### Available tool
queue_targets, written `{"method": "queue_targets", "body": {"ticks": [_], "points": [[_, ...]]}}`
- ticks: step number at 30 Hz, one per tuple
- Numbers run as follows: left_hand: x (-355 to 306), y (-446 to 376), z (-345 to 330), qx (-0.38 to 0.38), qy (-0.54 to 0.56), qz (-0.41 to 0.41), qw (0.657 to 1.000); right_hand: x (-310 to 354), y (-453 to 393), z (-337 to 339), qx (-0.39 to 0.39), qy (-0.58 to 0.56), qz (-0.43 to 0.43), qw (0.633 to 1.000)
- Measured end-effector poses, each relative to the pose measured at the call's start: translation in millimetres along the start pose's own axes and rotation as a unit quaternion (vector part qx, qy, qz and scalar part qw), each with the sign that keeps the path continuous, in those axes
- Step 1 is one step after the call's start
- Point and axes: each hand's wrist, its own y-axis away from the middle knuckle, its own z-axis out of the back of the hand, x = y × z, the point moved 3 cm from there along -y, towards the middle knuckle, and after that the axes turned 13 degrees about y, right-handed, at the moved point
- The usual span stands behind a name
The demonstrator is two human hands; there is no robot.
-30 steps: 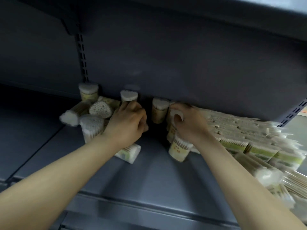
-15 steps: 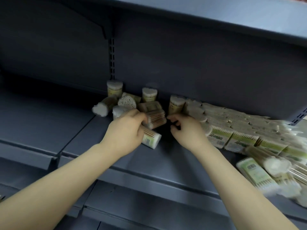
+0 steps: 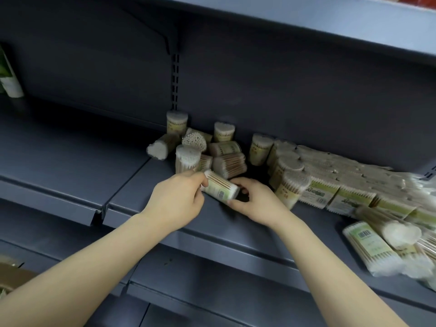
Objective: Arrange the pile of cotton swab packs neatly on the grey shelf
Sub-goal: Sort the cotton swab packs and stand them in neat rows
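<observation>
Cotton swab pack [image 3: 220, 187] is held lying on its side just above the grey shelf [image 3: 132, 185], pinched at one end by the left hand [image 3: 177, 199], its other end gripped by curled fingers of the right hand [image 3: 256, 200]. Loose packs [image 3: 200, 149] are jumbled behind; upright packs [image 3: 286, 166] are ranked rightward.

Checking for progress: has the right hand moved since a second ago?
Yes. The right hand left the upright packs and came forward-left to grip the lying pack.

Dim store bay: dark back panel [image 3: 283, 90], slotted upright [image 3: 175, 81], upper shelf [image 3: 330, 17] overhead, lower shelf [image 3: 212, 291] beneath.
</observation>
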Motion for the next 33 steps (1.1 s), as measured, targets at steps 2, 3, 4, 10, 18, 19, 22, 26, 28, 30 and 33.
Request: {"method": "queue_targets", "body": {"ticks": [2, 3, 4, 10, 18, 19, 22, 26, 28, 30, 33], "points": [[-1, 1, -1, 0.001, -0.003, 0.0, 1.0, 0, -1, -1, -0.016, 0.004, -0.006, 1.0], [-1, 2, -1, 0.003, -0.005, 0.001, 1.0, 0, -1, -1, -0.021, 0.002, -0.011, 1.0], [-1, 3, -1, 0.004, -0.008, 0.001, 1.0, 1, -1, -2, -0.025, -0.002, -0.016, 1.0], [0, 3, -1, 0.005, -0.01, 0.0, 1.0, -4, 1, 6, -0.047, -0.014, -0.048, 0.998], [-2, -2, -7, -0.013, 0.006, 0.01, 1.0, -13, 11, 41, -0.108, -0.035, -0.048, 0.992], [-4, -3, -8, -0.011, 0.007, 0.01, 1.0, -15, 13, 45, -0.114, -0.045, -0.051, 0.991], [-12, -8, -14, 0.006, 0.002, 0.006, 1.0, -24, 16, 55, -0.121, -0.086, -0.067, 0.987], [-24, -17, -22, 0.021, 0.003, -0.01, 1.0, -34, 26, 66, -0.134, -0.123, -0.068, 0.981], [-32, -21, -27, 0.03, 0.01, -0.017, 0.999, -38, 32, 70, -0.139, -0.129, -0.065, 0.98], [-38, -27, -31, 0.034, 0.01, -0.023, 0.999, -42, 38, 73, -0.14, -0.142, -0.06, 0.978], [-44, -35, -39, 0.03, 0.013, -0.031, 0.999, -50, 45, 75, -0.145, -0.185, -0.058, 0.97]]}}
